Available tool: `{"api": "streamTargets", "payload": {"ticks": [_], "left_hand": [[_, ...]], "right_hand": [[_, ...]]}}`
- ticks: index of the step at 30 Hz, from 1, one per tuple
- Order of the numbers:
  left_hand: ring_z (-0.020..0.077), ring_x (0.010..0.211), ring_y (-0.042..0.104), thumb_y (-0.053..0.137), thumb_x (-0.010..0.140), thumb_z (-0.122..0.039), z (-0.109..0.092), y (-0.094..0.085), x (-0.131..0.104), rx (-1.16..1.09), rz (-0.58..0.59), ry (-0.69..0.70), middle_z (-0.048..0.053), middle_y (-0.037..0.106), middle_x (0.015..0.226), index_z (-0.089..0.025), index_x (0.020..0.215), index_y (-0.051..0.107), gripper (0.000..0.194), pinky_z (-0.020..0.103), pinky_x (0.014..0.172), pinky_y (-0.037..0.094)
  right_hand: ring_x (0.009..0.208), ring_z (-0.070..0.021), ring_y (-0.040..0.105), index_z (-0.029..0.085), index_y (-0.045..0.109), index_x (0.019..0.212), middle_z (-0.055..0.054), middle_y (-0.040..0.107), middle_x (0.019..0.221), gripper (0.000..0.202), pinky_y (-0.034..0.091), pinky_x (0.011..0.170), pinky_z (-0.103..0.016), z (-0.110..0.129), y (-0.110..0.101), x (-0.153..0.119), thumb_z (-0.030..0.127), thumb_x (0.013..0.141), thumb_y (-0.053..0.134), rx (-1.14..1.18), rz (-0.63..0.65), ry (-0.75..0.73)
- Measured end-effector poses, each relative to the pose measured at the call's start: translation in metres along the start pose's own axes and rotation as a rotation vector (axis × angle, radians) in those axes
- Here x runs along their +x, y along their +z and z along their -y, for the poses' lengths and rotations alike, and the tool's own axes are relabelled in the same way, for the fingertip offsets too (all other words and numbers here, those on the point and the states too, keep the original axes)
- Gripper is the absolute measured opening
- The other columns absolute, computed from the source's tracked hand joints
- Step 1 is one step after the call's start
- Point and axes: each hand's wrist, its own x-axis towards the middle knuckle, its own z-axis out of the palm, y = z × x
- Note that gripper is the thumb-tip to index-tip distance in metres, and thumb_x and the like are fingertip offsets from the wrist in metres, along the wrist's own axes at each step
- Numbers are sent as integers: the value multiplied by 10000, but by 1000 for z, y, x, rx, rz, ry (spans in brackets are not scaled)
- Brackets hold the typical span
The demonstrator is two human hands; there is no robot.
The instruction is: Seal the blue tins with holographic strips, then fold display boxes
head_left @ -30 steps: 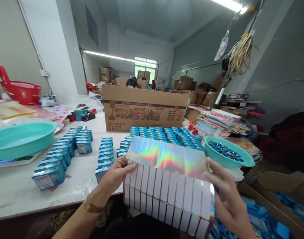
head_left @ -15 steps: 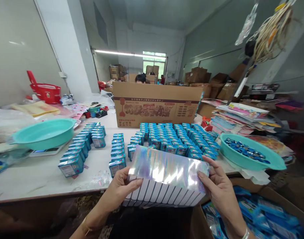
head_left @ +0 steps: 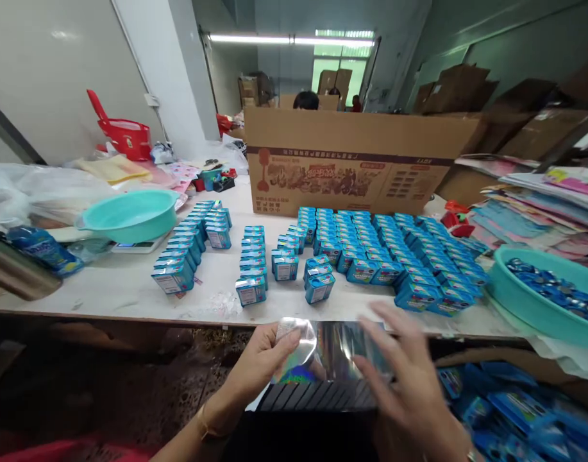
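A white worktop (head_left: 115,298) spreads across the view, strewn with small clear scraps (head_left: 224,303) near its front edge. Blue packs (head_left: 172,276) stand on it in short rows at left and centre, and in dense ranks at right. Behind the ranks stands a printed cardboard carton (head_left: 344,160). A flat scale (head_left: 142,246) lies at left, bearing a turquoise basin (head_left: 130,221); a paper stack (head_left: 508,208) sits at right.

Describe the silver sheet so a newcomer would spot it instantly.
Find the white table, then its near edge. There, the left hand grips the silver sheet, whose mirror-like sheen separates it from the printed blue packs beyond.
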Motion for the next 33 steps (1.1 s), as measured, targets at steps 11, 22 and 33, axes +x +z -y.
{"api": "streamTargets", "payload": {"ticks": [11,22,33], "left_hand": [[114,588,526,637,845,-576,16,-5,6,60,-131,11,34,663,663,-116,738,729,482,217,581,439],[116,621,627,733,781,-263,27,-9,13,160,-450,204,0,687,707,-162,889,687,155,189,602,513],[136,646,672,708,800,-200,14,-23,8,474,-444,330,15,728,717,-182,808,765,61,194,612,540]], "right_hand": [[738,-166,619,166,553,1298,-66,639,888,323,520,641,-269,12,71,24,282,1010,463,422,309,-73],[669,-120,561,163,668,1039,-16,602,761,150,431,606,-219,11,78,36,181,983,530,688,363,65],[754,-155,604,182,603,1157,-45,669,854,199,463,663,-260,-5,69,27,244,970,572,605,408,78]]}}
